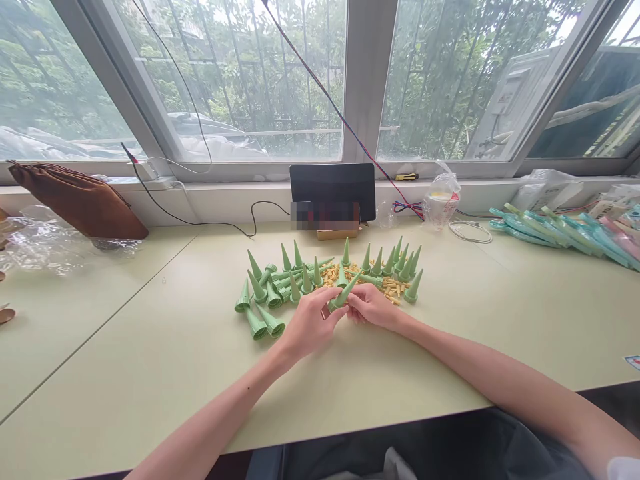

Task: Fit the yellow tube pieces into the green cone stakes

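Observation:
My left hand [313, 320] grips a green plastic watering spike [347, 292], its pointed end tilted up to the right. Beside its wide end, my right hand [371, 307] has its fingers pinched together; what they hold, if anything, is hidden. Right behind both hands is a pile of small tan plastic pieces [395, 289]. More green cone spikes [413, 287] stand upright on the right of the pile. On the left, several others lie on their sides with open ends showing, such as the spike [273, 322] nearest the table's front.
A black tablet [333, 183] leans by the window on the pale table [165, 373]. To the left lie a brown pouch [85, 200] and clear plastic wrap [45, 240]. At right are a bagged cup [443, 200], a coiled white cable [470, 232] and green-blue packets [565, 230].

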A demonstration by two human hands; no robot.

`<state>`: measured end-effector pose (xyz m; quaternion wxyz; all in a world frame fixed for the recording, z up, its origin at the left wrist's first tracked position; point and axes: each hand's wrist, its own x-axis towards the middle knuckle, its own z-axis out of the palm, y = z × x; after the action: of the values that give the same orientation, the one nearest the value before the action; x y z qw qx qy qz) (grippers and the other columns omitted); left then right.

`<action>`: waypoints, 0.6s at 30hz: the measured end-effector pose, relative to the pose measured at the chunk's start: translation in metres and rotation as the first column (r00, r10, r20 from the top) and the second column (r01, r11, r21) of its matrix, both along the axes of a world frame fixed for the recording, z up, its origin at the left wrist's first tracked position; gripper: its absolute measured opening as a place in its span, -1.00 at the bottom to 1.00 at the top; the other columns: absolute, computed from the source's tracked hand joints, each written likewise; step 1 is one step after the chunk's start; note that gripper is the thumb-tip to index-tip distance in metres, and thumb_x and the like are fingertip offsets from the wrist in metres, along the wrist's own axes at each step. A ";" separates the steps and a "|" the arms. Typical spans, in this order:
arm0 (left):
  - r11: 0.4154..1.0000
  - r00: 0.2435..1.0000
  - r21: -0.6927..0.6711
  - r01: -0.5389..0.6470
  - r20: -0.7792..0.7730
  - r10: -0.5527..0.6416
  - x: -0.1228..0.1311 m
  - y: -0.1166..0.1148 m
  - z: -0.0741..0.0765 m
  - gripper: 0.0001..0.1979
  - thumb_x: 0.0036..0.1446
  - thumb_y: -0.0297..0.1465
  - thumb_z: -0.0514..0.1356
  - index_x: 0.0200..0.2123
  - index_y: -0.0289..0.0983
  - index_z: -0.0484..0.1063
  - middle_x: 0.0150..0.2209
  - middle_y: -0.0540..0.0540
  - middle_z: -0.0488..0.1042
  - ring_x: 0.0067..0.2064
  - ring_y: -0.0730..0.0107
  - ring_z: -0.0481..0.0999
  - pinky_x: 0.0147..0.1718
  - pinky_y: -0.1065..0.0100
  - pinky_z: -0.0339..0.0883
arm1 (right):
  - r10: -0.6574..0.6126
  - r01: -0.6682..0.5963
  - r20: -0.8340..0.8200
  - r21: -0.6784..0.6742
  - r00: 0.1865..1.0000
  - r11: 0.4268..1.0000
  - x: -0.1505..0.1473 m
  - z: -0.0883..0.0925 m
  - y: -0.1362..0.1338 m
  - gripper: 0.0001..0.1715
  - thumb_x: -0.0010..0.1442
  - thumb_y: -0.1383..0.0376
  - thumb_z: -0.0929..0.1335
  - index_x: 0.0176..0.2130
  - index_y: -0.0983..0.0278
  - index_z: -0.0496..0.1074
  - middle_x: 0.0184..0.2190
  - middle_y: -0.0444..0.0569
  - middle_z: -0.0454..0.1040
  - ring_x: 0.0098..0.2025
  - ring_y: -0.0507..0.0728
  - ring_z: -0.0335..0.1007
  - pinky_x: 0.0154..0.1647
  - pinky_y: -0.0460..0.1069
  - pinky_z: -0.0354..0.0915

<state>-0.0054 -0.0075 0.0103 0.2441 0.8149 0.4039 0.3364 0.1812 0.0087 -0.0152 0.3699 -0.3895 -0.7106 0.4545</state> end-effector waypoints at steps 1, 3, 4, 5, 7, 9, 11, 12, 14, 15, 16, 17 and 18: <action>1.000 1.000 -0.001 -0.001 -0.002 0.001 0.000 0.000 0.000 -0.73 0.18 -0.34 0.18 -0.05 -0.24 0.48 -0.28 -0.05 0.50 -0.52 0.51 0.30 -0.47 0.41 0.31 | 0.002 -0.002 -0.002 0.002 1.000 1.000 0.000 0.000 0.000 -0.51 0.33 0.08 0.22 -0.51 0.30 0.34 -0.65 -0.13 0.38 -0.65 -0.02 0.27 -0.62 -0.12 0.19; 1.000 1.000 -0.004 -0.010 -0.011 0.010 0.000 0.001 0.000 -0.72 0.18 -0.33 0.19 -0.04 -0.24 0.48 -0.29 -0.05 0.50 -0.53 0.51 0.29 -0.47 0.40 0.31 | 0.007 -0.007 -0.015 0.001 1.000 1.000 0.000 0.000 0.001 -0.51 0.33 0.07 0.22 -0.51 0.30 0.34 -0.64 -0.12 0.39 -0.64 -0.01 0.28 -0.63 -0.12 0.19; 1.000 1.000 -0.005 -0.013 -0.015 0.013 0.000 0.001 -0.001 -0.71 0.18 -0.33 0.19 -0.04 -0.24 0.48 -0.30 -0.05 0.49 -0.53 0.51 0.29 -0.46 0.40 0.31 | 0.011 -0.011 -0.021 -0.003 1.000 1.000 0.000 0.000 0.001 -0.51 0.33 0.07 0.21 -0.50 0.30 0.34 -0.63 -0.11 0.39 -0.64 -0.01 0.29 -0.63 -0.12 0.19; 1.000 1.000 -0.005 -0.014 -0.018 0.014 0.000 0.001 -0.001 -0.71 0.18 -0.33 0.19 -0.03 -0.24 0.48 -0.30 -0.05 0.49 -0.53 0.51 0.29 -0.46 0.40 0.31 | 0.015 -0.015 -0.027 -0.008 1.000 1.000 0.000 0.000 0.001 -0.51 0.33 0.06 0.21 -0.50 0.30 0.34 -0.63 -0.11 0.39 -0.64 -0.01 0.30 -0.64 -0.12 0.20; 1.000 1.000 -0.005 -0.015 -0.017 0.015 0.000 0.002 -0.001 -0.71 0.19 -0.32 0.17 -0.03 -0.25 0.48 -0.29 -0.06 0.50 -0.52 0.51 0.30 -0.46 0.40 0.31 | 0.019 -0.019 -0.033 -0.023 0.999 1.000 0.001 0.001 0.000 -0.49 0.33 0.04 0.21 -0.50 0.31 0.34 -0.61 -0.10 0.40 -0.63 0.00 0.30 -0.65 -0.12 0.20; 1.000 1.000 -0.012 -0.022 -0.010 0.022 0.000 0.002 -0.002 -0.71 0.20 -0.31 0.16 -0.04 -0.25 0.48 -0.29 -0.07 0.51 -0.53 0.51 0.29 -0.46 0.40 0.31 | 0.016 -0.017 -0.040 -0.030 0.999 0.999 0.001 0.002 0.000 -0.47 0.33 0.03 0.21 -0.52 0.31 0.33 -0.60 -0.09 0.40 -0.64 -0.01 0.29 -0.65 -0.12 0.20; 0.999 1.000 -0.040 -0.031 -0.001 0.031 0.000 0.002 -0.001 -0.70 0.20 -0.28 0.15 -0.04 -0.26 0.48 -0.29 -0.07 0.52 -0.55 0.53 0.29 -0.48 0.40 0.31 | 0.010 -0.012 -0.047 -0.031 0.999 0.999 0.001 0.003 -0.001 -0.47 0.32 0.02 0.21 -0.53 0.30 0.32 -0.61 -0.09 0.39 -0.64 -0.01 0.28 -0.66 -0.12 0.19; 0.997 0.999 -0.063 -0.034 0.005 0.035 0.000 0.002 -0.001 -0.69 0.20 -0.27 0.15 -0.04 -0.26 0.47 -0.29 -0.07 0.52 -0.56 0.53 0.29 -0.49 0.40 0.31 | 0.006 -0.008 -0.049 -0.031 0.999 0.999 0.001 0.004 -0.001 -0.46 0.31 0.02 0.22 -0.54 0.30 0.31 -0.61 -0.10 0.39 -0.65 -0.01 0.28 -0.67 -0.12 0.19; 0.993 0.999 -0.111 -0.038 0.020 0.040 0.000 0.002 0.000 -0.65 0.20 -0.24 0.15 -0.01 -0.27 0.46 -0.29 -0.08 0.53 -0.57 0.52 0.32 -0.51 0.39 0.33 | -0.002 0.001 -0.053 -0.030 0.999 1.000 0.000 0.005 -0.002 -0.45 0.31 0.01 0.22 -0.55 0.30 0.31 -0.62 -0.10 0.38 -0.65 -0.01 0.27 -0.67 -0.12 0.18; 0.990 0.999 -0.133 -0.041 0.026 0.045 0.000 0.002 0.000 -0.64 0.19 -0.23 0.15 0.00 -0.28 0.45 -0.30 -0.08 0.52 -0.57 0.51 0.33 -0.51 0.39 0.33 | -0.007 0.005 -0.055 -0.029 0.998 1.000 0.000 0.005 -0.003 -0.45 0.31 0.01 0.22 -0.55 0.30 0.31 -0.63 -0.11 0.38 -0.65 -0.01 0.27 -0.67 -0.12 0.18; 0.987 0.998 -0.152 -0.045 0.032 0.051 0.001 0.002 0.001 -0.62 0.19 -0.22 0.16 0.00 -0.29 0.45 -0.30 -0.09 0.52 -0.57 0.50 0.34 -0.52 0.39 0.33 | -0.010 0.009 -0.059 -0.027 0.998 1.000 0.000 0.006 -0.003 -0.44 0.31 0.00 0.23 -0.56 0.30 0.31 -0.64 -0.11 0.37 -0.66 -0.02 0.26 -0.68 -0.12 0.18; 0.984 0.998 -0.169 -0.048 0.040 0.055 0.001 0.001 0.001 -0.61 0.19 -0.21 0.16 0.00 -0.30 0.45 -0.30 -0.09 0.52 -0.58 0.50 0.35 -0.52 0.39 0.34 | -0.014 0.012 -0.063 -0.025 0.998 1.000 0.000 0.006 -0.004 -0.44 0.31 0.00 0.23 -0.56 0.30 0.31 -0.64 -0.11 0.36 -0.66 -0.02 0.26 -0.68 -0.12 0.17; 0.982 0.997 -0.182 -0.049 0.051 0.059 0.001 0.001 0.002 -0.61 0.18 -0.21 0.16 0.00 -0.30 0.45 -0.30 -0.09 0.52 -0.58 0.50 0.35 -0.53 0.39 0.34 | -0.018 0.016 -0.066 -0.024 0.998 1.000 -0.001 0.006 -0.004 -0.44 0.31 -0.01 0.23 -0.56 0.30 0.31 -0.65 -0.12 0.36 -0.67 -0.02 0.25 -0.69 -0.12 0.16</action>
<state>-0.0044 -0.0064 0.0120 0.3191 0.7685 0.4477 0.3274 0.1805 0.0047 -0.0092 0.3924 -0.3846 -0.6892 0.4723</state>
